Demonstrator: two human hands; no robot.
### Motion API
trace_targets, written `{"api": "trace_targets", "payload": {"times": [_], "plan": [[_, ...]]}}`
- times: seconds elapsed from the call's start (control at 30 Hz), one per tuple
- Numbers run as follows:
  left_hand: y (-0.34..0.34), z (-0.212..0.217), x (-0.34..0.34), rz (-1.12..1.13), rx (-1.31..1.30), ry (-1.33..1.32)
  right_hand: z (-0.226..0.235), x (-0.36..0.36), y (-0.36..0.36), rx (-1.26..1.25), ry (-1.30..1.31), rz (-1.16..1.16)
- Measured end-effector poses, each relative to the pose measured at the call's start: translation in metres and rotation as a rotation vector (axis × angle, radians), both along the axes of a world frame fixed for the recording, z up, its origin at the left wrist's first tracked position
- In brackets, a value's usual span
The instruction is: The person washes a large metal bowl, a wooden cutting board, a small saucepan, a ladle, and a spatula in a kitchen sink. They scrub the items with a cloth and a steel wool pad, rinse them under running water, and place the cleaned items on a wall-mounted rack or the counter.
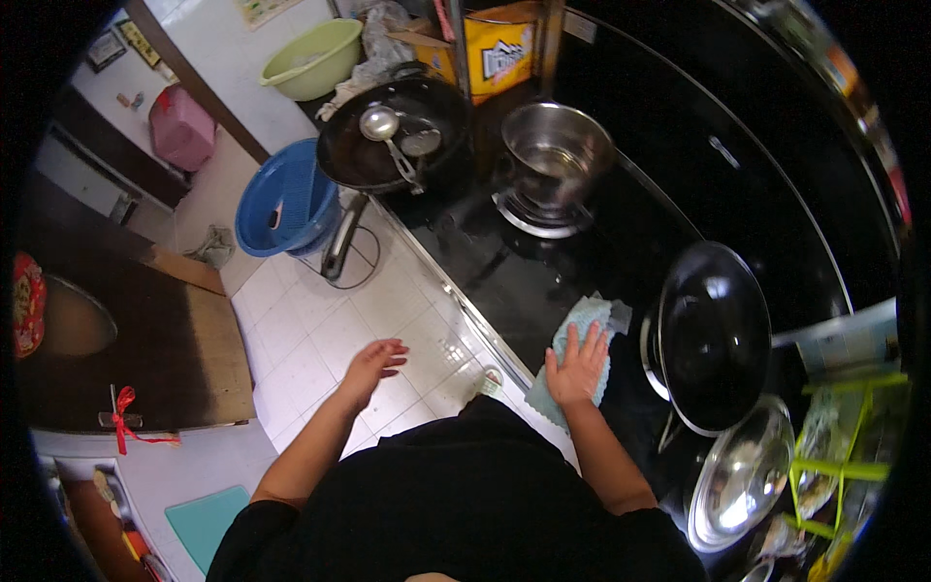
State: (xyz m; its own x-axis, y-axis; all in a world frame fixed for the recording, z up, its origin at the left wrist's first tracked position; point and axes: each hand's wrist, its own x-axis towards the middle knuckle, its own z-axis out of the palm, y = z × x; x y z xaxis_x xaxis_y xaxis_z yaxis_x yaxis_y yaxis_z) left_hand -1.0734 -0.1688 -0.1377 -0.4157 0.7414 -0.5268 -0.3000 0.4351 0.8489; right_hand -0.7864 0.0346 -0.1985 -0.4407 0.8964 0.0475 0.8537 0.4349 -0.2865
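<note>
My right hand [580,371] lies flat, fingers spread, on a light blue-green cloth [561,396]. The cloth is spread on the black glossy stovetop [485,262], close to its front edge. My left hand [373,371] hangs in the air over the tiled floor, its fingers loosely bent and holding nothing. Beyond the cloth, a steel pot [557,150] stands on a burner [543,218]. At the far left of the stovetop a dark wok [354,145] holds a steel ladle [379,123] and a skimmer [421,144].
Right of the cloth stand a tilted black pan [716,335] and a shiny steel lid [745,475], beside a green rack [842,470]. A blue basin [267,199] and a pale green basin [315,60] are at the far left. The wok's handle [342,239] juts past the counter edge.
</note>
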Motion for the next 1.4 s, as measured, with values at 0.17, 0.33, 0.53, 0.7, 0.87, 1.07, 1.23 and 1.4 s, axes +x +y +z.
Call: {"api": "trace_targets", "payload": {"times": [0.17, 0.33, 0.53, 0.7, 0.87, 1.07, 1.23, 1.4], "plan": [[0.028, -0.005, -0.097, 0.58, 0.15, -0.267, 0.004, -0.017, 0.015, 0.052, 0.021, 0.018], [0.063, 0.008, -0.144, 0.383, 0.32, -0.569, 0.007, -0.013, 0.019, 0.075, 0.071, 0.049], [0.103, 0.007, -0.188, -0.108, 0.408, -0.715, 0.013, -0.017, 0.015, 0.063, 0.06, 0.01], [0.13, -0.03, -0.21, -0.003, 0.476, -0.923, 0.042, -0.053, 0.008, 0.167, -0.005, -0.13], [0.148, -0.021, -0.208, -0.059, 0.382, -1.197, 0.098, -0.155, 0.03, -0.524, 0.982, -0.198], [0.146, -0.014, -0.245, -0.041, 0.29, -1.226, 0.156, -0.246, 0.078, -1.346, 1.762, -0.514], [0.149, -0.03, -0.269, -0.21, 0.339, -1.428, 0.14, -0.24, 0.061, -1.081, 1.591, -0.628], [0.123, -0.027, -0.306, -0.332, 0.277, -1.415, 0.137, -0.211, -0.023, -0.945, 1.418, -0.586]]}}
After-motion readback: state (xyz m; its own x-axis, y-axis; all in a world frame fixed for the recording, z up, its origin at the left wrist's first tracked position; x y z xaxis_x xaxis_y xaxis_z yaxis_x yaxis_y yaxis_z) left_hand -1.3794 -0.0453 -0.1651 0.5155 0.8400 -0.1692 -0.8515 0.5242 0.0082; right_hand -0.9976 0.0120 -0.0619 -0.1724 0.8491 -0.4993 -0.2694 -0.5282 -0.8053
